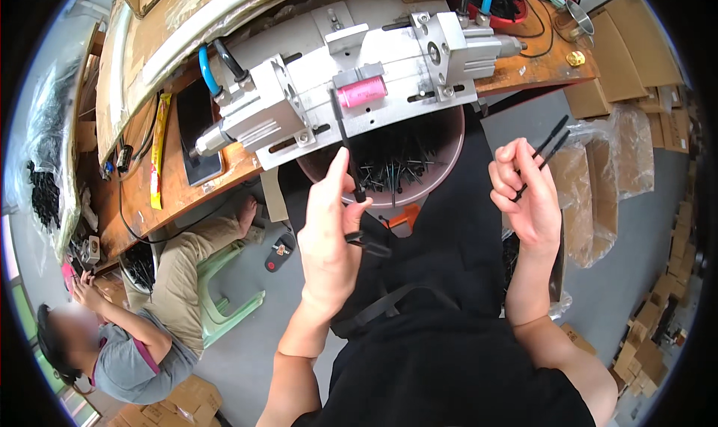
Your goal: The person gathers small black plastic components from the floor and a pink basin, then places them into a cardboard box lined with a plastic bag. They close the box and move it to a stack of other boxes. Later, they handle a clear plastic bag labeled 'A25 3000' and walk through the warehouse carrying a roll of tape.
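In front of me, my left hand (327, 240) is closed on a slim black rod (344, 131), held upright between thumb and fingers. Its upper end reaches the front of a metal clamping fixture (329, 72), beside a pink block (361, 91). Another dark piece (368, 244) sticks out by the palm, blurred. Off to the right, my right hand (529, 191) pinches two thin black rods (551, 137) that point up and right. Below the fixture stands a round pinkish tub (458, 146) holding many black rods with shiny metal ends.
A wooden bench (134, 225) carries the fixture, a dark phone-like slab (196, 131) and a yellow strip (158, 154). At left, a co-worker (142, 345) sits near a green stool (217, 300). Cardboard boxes (628, 49) and plastic-wrapped cartons (591, 195) stand at right.
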`<state>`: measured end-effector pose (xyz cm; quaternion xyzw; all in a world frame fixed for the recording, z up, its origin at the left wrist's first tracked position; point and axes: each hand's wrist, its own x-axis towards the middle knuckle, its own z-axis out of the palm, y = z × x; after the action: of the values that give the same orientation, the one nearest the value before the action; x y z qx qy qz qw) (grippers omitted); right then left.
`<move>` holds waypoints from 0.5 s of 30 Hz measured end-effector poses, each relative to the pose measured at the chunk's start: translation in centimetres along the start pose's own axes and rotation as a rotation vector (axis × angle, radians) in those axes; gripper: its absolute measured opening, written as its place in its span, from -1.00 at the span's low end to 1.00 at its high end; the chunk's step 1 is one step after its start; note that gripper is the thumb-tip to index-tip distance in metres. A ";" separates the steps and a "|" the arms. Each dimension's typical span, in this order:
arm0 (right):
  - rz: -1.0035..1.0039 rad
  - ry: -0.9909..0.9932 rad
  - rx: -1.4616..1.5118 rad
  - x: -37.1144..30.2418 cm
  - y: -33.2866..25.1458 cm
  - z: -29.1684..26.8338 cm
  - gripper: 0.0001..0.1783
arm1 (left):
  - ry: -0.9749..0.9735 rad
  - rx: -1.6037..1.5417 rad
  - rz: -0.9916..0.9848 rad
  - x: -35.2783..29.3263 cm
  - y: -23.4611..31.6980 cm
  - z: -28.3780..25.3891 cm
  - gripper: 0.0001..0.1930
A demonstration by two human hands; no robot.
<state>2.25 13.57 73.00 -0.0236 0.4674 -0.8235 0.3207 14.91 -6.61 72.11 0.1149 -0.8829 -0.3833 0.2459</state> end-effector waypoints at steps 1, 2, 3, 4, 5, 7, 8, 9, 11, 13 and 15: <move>-0.010 0.022 -0.008 0.0 -0.1 -0.2 -0.67 | -0.056 0.017 -0.047 0.2 0.1 0.2 -0.29; -0.013 0.039 -0.015 0.0 -0.2 -0.3 -0.67 | -0.060 0.053 -0.021 0.4 0.2 0.5 -0.28; -0.017 0.057 -0.021 0.0 -0.3 -0.3 -0.67 | -0.064 0.090 0.005 0.7 0.2 0.8 -0.27; -0.020 0.068 -0.024 0.2 -0.5 -0.4 -0.67 | -0.100 0.139 0.022 1.0 0.0 1.1 -0.29; -0.026 0.069 -0.023 0.3 -0.5 -0.4 -0.67 | -0.110 0.171 0.029 1.5 0.1 1.4 -0.29; -0.038 0.071 -0.020 0.5 -0.5 -0.5 -0.67 | -0.132 0.237 0.042 2.5 0.5 2.0 -0.31; -0.036 0.063 -0.008 0.6 -0.6 -0.5 -0.67 | -0.133 0.252 0.055 3.1 0.2 2.3 -0.33; -0.034 0.060 -0.004 0.7 -0.6 -0.5 -0.68 | -0.135 0.267 0.066 3.6 0.0 2.7 -0.35; -0.033 0.056 0.002 0.7 -0.5 -0.7 -0.68 | -0.141 0.370 0.075 4.4 -0.1 3.2 -0.36; -0.041 0.051 0.004 0.7 -0.6 -0.8 -0.68 | -0.142 0.390 0.086 4.8 -0.2 3.4 -0.37; -0.049 0.054 0.006 0.6 -0.7 -1.1 -0.68 | -0.164 0.412 0.077 5.2 0.2 3.4 -0.38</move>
<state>1.04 14.32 72.76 -0.0117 0.4726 -0.8329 0.2877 8.75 -6.42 72.03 0.0973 -0.9633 -0.1929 0.1593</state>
